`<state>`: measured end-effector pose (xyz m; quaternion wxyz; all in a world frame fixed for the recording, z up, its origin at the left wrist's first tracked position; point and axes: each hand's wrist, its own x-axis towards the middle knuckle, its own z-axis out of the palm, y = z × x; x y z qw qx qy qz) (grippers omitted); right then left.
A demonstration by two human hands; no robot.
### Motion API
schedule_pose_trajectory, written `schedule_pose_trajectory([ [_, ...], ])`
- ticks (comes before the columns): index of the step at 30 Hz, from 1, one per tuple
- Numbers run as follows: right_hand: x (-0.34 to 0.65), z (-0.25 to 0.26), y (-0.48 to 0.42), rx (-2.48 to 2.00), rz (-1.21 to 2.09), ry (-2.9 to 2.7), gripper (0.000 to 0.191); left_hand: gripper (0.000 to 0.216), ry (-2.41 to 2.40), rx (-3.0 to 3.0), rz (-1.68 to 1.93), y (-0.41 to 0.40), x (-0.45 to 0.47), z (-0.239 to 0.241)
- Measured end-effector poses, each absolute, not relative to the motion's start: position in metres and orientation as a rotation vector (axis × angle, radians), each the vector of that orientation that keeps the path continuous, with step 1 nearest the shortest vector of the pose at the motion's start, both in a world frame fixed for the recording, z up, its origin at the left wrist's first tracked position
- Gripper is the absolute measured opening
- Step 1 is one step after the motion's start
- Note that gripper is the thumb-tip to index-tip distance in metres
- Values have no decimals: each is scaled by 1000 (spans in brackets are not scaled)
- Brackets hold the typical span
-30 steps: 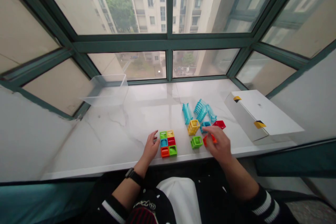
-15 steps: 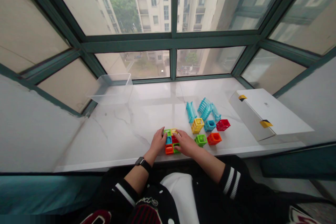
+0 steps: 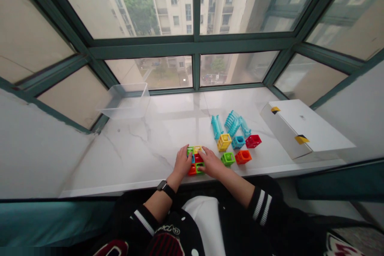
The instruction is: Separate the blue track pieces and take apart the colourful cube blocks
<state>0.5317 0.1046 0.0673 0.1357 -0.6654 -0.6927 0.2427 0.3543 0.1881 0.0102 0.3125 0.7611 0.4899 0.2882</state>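
A cluster of small coloured plastic cubes (image 3: 195, 160) joined in a block sits near the front edge of the white marble sill (image 3: 144, 144). My left hand (image 3: 182, 163) lies against its left side with curled fingers. My right hand (image 3: 211, 162) presses on its right side, fingers bent over the cubes. Both hands clasp the block between them. Loose cubes lie just to the right: yellow (image 3: 224, 142), green (image 3: 228, 159), orange (image 3: 243, 156), blue (image 3: 238, 142) and red (image 3: 253, 141).
Turquoise ribbed track pieces (image 3: 231, 122) lie behind the loose cubes. A white cardboard box (image 3: 303, 128) rests at the sill's right end. A clear plastic tub (image 3: 126, 100) stands at the back left by the window frame (image 3: 195, 44).
My right hand left the loose cubes and moved left onto the joined block. My left hand closed in on the block's left side. The orange cube now lies free.
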Motion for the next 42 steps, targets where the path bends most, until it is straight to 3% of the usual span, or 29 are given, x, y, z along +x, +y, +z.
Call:
schedule_pose_trajectory([
  [12, 530, 63, 105, -1865, 669, -2089, 84, 36, 1259, 1777, 647, 205, 346, 24],
  [18, 530, 63, 105, -1868, 679, -2080, 81, 35, 1238, 1791, 797, 203, 348, 27],
  [26, 530, 66, 104, -1872, 669, -2086, 78, 17, 1321, 1815, 957, 211, 337, 38],
  [39, 529, 67, 113, -1810, 697, -2121, 76, 46, 1241, 1046, 1148, 216, 288, 57],
  [42, 528, 69, 119, -1768, 628, -2129, 67, 52, 1188, 1030, 1099, 206, 286, 66],
])
